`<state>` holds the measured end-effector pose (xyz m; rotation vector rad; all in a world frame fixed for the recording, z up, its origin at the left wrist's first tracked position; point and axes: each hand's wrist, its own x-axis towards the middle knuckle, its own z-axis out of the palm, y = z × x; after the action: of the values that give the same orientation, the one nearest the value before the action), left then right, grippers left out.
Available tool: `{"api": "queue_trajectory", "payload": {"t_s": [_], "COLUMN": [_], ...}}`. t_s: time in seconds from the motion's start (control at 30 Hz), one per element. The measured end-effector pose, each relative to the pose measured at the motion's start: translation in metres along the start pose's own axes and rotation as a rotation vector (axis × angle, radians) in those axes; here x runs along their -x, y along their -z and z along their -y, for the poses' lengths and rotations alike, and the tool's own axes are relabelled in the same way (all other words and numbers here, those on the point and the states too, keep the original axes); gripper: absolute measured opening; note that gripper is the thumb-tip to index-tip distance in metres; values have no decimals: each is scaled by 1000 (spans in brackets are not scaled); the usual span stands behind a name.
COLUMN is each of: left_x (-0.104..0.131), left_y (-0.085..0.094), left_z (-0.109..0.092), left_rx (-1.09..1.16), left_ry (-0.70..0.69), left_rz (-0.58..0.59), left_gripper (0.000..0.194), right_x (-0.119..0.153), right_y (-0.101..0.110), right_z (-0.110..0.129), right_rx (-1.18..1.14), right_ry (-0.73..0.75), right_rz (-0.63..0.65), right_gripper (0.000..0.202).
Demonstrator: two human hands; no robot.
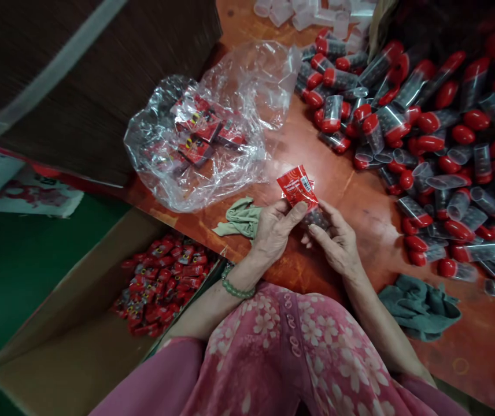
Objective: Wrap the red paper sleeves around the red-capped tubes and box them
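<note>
Clamping red pkt (295, 184) in L hand (274, 230), tube (316, 218) in R hand (339, 242). Hemmed by red-capped tubes (430, 143) R, plastic bag (230, 173) ahead, rag (241, 218) L.

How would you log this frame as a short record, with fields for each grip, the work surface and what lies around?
left grip: pinches a red packet
right grip: holds a clear tube against the packet's lower end; whether it is inside cannot be told
surface: orange-red table
right side: heap of red-ended tubes, dark green cloth
left side: pale green cloth, clear plastic bag with red packages
lower left: cardboard box holding small red items
</note>
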<state>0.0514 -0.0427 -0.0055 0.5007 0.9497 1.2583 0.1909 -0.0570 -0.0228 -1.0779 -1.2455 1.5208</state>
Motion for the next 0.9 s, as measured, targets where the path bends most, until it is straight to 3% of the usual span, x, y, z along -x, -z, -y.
{"api": "queue_trajectory", "payload": {"t_s": [0.07,0.23,0.43,0.6,0.8,0.9], "left_x": [-1,0,-2,-7,-10,-9], "left_y": [-1,-2,-6,-9,-8,-6], "left_z": [2,4,7,2,1,-3], "left_rx": [29,20,-90,3,14,-74], "left_ry": [33,109,67,75,125,131], "left_rz": [-4,121,28,113,-4,93], "left_gripper": [46,40,37,46,43,37], "right_x": [-1,-1,-1,-3,1,2], "right_y": [1,5,-2,1,1,2], "right_z": [-1,-5,-6,-4,-6,-4], "right_rx": [-59,-154,-32,-57,98,76], "right_ry": [13,-28,-12,-10,-7,-12], "right_rz": [13,66,-69,-17,-58,-50], "right_gripper": [51,59,58,61,50,55]}}
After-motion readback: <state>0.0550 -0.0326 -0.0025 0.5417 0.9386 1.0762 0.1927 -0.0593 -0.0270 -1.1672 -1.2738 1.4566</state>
